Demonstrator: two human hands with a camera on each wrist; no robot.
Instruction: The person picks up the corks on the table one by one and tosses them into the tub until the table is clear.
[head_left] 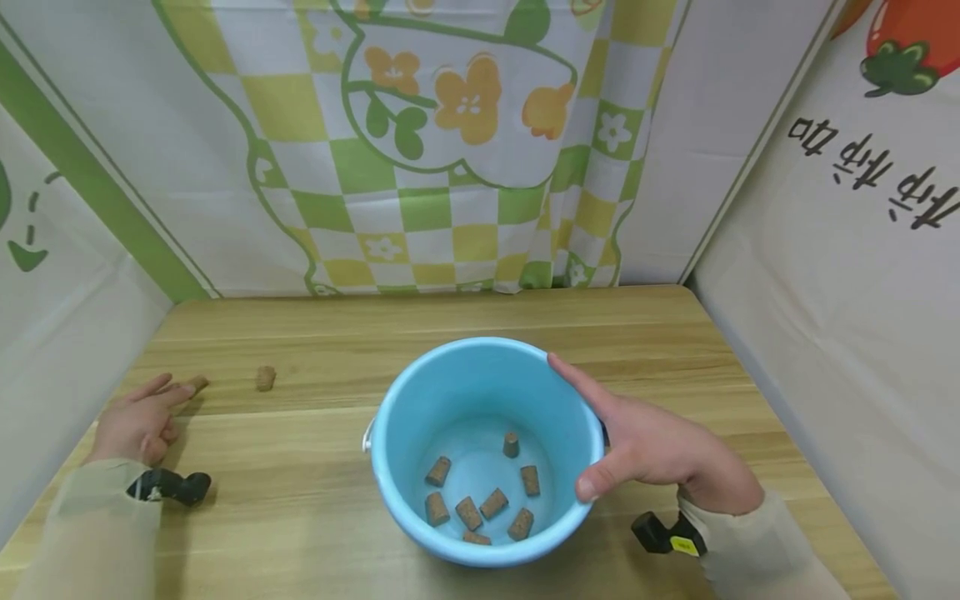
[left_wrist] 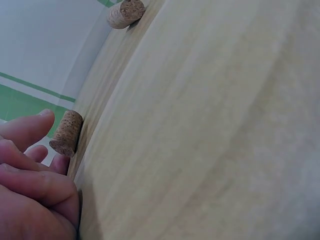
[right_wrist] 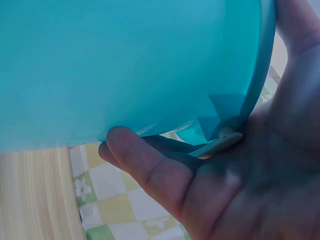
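Observation:
A light-blue bucket [head_left: 486, 560] stands on the table with several corks [head_left: 493, 503] scattered over its floor. My right hand [head_left: 652, 442] grips the bucket's right side, thumb on the rim and other fingers against the outer wall, as the right wrist view shows. At the far left, my left hand [head_left: 138, 421] reaches low over the table, its fingertips beside a cork [left_wrist: 66, 132]. Whether they touch it I cannot tell. Farther right lies another cork [head_left: 266, 378], also seen at the top of the left wrist view.
The wooden table [head_left: 300, 483] ends at a patterned curtain [head_left: 450, 208] at the back. White printed cloth walls [head_left: 817, 250] rise at both sides. A white handle joint [head_left: 367, 435] sticks out at the bucket's left.

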